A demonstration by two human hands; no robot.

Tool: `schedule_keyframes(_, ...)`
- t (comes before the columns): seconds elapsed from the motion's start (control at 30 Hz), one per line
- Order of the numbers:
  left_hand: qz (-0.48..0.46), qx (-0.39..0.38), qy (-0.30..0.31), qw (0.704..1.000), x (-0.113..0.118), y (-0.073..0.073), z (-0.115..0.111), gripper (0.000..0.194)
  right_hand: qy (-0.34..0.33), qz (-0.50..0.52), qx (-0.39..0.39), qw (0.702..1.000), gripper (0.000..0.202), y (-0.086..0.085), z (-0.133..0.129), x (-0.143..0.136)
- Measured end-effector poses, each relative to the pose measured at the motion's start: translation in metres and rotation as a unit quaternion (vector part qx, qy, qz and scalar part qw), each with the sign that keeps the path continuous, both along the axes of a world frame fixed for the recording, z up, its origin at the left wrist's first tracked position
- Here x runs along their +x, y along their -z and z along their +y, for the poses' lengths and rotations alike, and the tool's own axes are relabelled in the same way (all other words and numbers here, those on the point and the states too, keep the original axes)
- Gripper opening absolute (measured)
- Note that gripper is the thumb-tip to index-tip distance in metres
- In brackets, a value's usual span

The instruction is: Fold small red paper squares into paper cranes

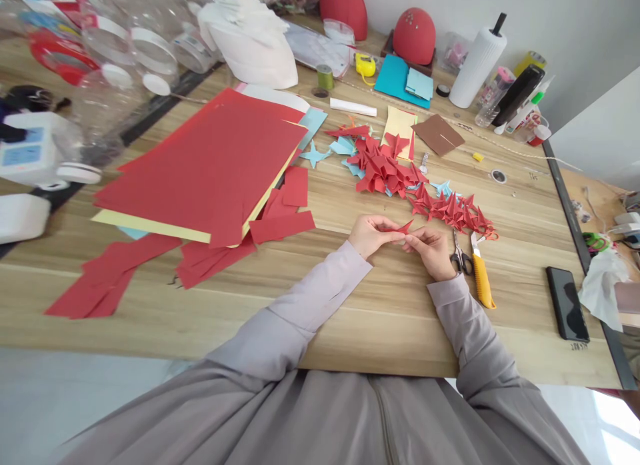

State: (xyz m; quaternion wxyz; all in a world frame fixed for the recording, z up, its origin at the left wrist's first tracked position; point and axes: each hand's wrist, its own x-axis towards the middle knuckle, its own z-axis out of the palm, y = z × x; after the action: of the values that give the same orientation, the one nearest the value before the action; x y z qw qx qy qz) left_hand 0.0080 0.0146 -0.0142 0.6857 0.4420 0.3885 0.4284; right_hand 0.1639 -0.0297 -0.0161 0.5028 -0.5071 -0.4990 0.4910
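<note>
Where left hand point(371, 235) nears right hand point(429, 248), both pinch red paper point(406, 228)

The folded paper lies between them, its point jutting past the fingertips. Left thumb and fingers close on one end, right ones on the other; scissors point(458, 250) lie beside the right wrist.

One left hand point(371, 236) and one right hand point(429, 248) hold one small folded red paper point(406, 228). Right of the right hand are one pair of black-handled scissors point(461, 255), one yellow-handled knife point(483, 282) and one flat black phone point(567, 304). Past both hands: one yellow tape measure point(365, 64), and pointy red paper stars point(381, 165), too heaped to count.
</note>
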Motion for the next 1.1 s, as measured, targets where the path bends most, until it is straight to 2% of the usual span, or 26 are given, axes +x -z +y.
schedule_keyframes(0.23, -0.026, -0.026, -0.003, 0.999, -0.0005, -0.0005, 0.0005, 0.037, -0.01, 0.029, -0.02, 0.999, 0.025, -0.0017, 0.0003, -0.0011)
schedule_keyframes(0.5, -0.091, -0.08, 0.022, 0.992, -0.0006, -0.0014, 0.0015, 0.036, 0.067, 0.03, -0.025, 0.997, 0.029, 0.0013, 0.0035, 0.0013)
schedule_keyframes(0.73, -0.14, -0.093, 0.064, 0.984, -0.0037, -0.0031, 0.0051, 0.067, 0.078, 0.081, -0.031, 0.993, 0.021, 0.0008, 0.0047, 0.003)
schedule_keyframes(0.8, -0.149, -0.094, 0.063, 0.982, -0.004, -0.0031, 0.0062, 0.07, 0.077, 0.085, -0.026, 0.993, 0.019, 0.0006, 0.0046, 0.0033)
schedule_keyframes(0.9, -0.134, -0.07, 0.041, 0.988, -0.0017, -0.0017, 0.0051, 0.066, 0.062, 0.064, -0.031, 0.996, 0.021, 0.0004, 0.0038, 0.0034)
schedule_keyframes(1.0, -0.061, -0.026, 0.016, 0.998, 0.0018, 0.0008, 0.0015, 0.053, 0.018, 0.025, -0.036, 0.999, 0.024, 0.0006, 0.003, 0.0032)
schedule_keyframes(1.1, -0.032, -0.019, -0.004, 0.999, 0.0032, 0.0019, -0.0004, 0.043, 0.001, 0.036, -0.033, 0.999, 0.03, 0.0016, 0.0034, 0.0034)
